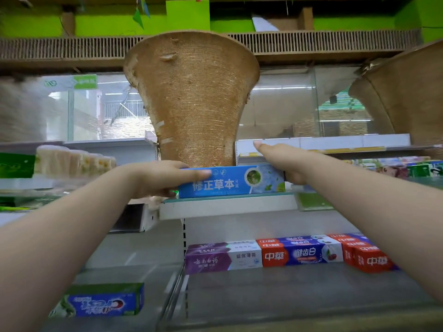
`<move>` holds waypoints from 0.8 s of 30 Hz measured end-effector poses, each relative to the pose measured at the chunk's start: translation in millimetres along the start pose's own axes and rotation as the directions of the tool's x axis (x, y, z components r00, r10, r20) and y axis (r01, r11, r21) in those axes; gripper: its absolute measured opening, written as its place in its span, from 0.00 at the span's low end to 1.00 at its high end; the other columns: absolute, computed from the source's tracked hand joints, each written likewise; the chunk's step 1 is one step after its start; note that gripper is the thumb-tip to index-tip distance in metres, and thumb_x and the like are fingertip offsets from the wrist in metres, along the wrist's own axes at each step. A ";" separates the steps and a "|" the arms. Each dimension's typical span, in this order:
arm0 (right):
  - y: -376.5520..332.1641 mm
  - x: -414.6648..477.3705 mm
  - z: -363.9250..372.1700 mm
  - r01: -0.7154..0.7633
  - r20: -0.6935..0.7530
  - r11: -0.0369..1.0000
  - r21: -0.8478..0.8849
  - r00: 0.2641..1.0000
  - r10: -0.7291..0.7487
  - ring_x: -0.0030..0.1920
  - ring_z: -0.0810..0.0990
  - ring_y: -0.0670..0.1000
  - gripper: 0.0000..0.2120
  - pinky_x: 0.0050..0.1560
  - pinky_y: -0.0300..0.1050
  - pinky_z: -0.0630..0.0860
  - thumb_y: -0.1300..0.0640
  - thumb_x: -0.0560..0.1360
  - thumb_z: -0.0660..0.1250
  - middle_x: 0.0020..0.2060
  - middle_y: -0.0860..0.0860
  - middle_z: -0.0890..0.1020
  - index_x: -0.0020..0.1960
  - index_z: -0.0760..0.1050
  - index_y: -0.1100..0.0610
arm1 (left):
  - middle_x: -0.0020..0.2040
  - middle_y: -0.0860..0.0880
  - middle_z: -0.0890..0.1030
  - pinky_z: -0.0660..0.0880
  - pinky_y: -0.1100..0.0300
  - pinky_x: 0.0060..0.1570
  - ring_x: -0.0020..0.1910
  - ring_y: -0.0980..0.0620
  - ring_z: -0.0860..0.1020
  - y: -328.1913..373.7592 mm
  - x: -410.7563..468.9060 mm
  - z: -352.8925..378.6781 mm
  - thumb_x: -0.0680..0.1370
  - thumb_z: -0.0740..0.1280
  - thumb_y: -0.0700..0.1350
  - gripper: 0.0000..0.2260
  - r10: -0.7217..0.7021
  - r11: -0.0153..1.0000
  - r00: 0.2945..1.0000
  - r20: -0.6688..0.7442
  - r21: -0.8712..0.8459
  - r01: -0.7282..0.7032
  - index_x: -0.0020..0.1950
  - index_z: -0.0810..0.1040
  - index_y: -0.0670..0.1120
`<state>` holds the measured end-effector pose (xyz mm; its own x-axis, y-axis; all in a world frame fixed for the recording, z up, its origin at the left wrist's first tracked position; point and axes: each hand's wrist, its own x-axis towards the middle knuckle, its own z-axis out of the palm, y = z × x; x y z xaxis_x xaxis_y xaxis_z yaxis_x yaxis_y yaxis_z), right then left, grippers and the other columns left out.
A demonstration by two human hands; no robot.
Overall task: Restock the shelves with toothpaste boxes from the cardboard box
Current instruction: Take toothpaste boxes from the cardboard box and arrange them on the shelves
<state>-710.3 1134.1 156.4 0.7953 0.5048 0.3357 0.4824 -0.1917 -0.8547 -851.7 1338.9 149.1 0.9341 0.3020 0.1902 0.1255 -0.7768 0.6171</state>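
- Left hand (158,179) grips the left end of a long blue cardboard toothpaste box (231,182), thumb laid along its top edge, fingers wrapped under
- Right hand (285,164) clasps the box's right end, index finger pointing up and away
- Between both hands the box lies flat on a white shelf edge (227,207)
- Just behind the fingers rises a tan woven cone-shaped basket (191,104)
- Well below them sit purple, blue and red toothpaste boxes (282,254)

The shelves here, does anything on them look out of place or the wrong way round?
Yes. The blue and green toothpaste box on the lowest shelf at the left lies alone with its lettering upside down. The red toothpaste boxes at the right sit angled, not square with the purple and white box beside them.
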 end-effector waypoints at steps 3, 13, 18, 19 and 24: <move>2.1 -2.2 3.2 -0.015 0.009 1.000 -0.003 1.000 0.015 0.43 0.80 0.50 0.19 0.50 0.45 0.77 0.41 0.80 0.53 0.42 0.51 0.80 0.46 0.70 0.56 | 0.57 0.53 0.80 0.76 0.56 0.58 0.56 0.54 0.79 -5.6 1.5 0.3 0.54 0.74 0.72 0.40 0.036 0.996 0.998 -0.054 0.085 -0.032 0.62 0.75 0.55; -4.7 -11.4 -11.4 -0.125 -0.062 0.936 0.330 0.986 0.153 0.40 0.77 0.54 0.22 0.36 0.52 0.78 0.43 0.81 0.53 0.49 0.57 0.73 0.61 0.65 0.62 | 0.56 0.49 0.81 0.77 0.54 0.58 0.53 0.53 0.82 -11.1 6.8 -0.4 0.43 0.78 0.69 0.50 0.076 0.995 0.996 -0.040 -0.063 -0.078 0.62 0.74 0.51; -5.6 -11.1 -13.0 -0.200 -0.002 0.888 0.414 0.975 0.220 0.44 0.81 0.58 0.31 0.32 0.52 0.77 0.41 0.80 0.52 0.59 0.61 0.74 0.67 0.61 0.68 | 0.57 0.50 0.82 0.76 0.51 0.60 0.55 0.51 0.81 -12.2 9.3 1.0 0.46 0.75 0.73 0.46 0.079 0.996 0.995 -0.058 0.034 -0.078 0.59 0.75 0.53; -6.8 -11.9 -11.8 -0.198 0.003 0.891 0.409 0.977 0.215 0.44 0.81 0.58 0.30 0.33 0.52 0.77 0.42 0.80 0.52 0.58 0.61 0.75 0.68 0.60 0.67 | 0.56 0.50 0.82 0.76 0.50 0.60 0.55 0.51 0.81 -12.1 8.3 1.5 0.47 0.74 0.74 0.45 0.085 0.995 0.994 -0.065 0.067 -0.080 0.59 0.76 0.53; -9.3 -16.2 -8.7 -0.200 0.011 0.893 0.404 0.977 0.214 0.38 0.80 0.57 0.29 0.33 0.54 0.76 0.45 0.82 0.51 0.44 0.61 0.74 0.71 0.55 0.67 | 0.53 0.49 0.82 0.75 0.47 0.60 0.53 0.49 0.80 -6.2 2.8 5.7 0.49 0.67 0.78 0.45 0.125 0.976 0.986 -0.106 0.191 -0.104 0.57 0.76 0.52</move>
<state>-724.5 1120.3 162.4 0.8760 0.4613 0.1407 0.1231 0.0682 -0.9900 -847.9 1341.4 141.5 0.9016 0.2592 0.3462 0.0894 -0.8950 0.4370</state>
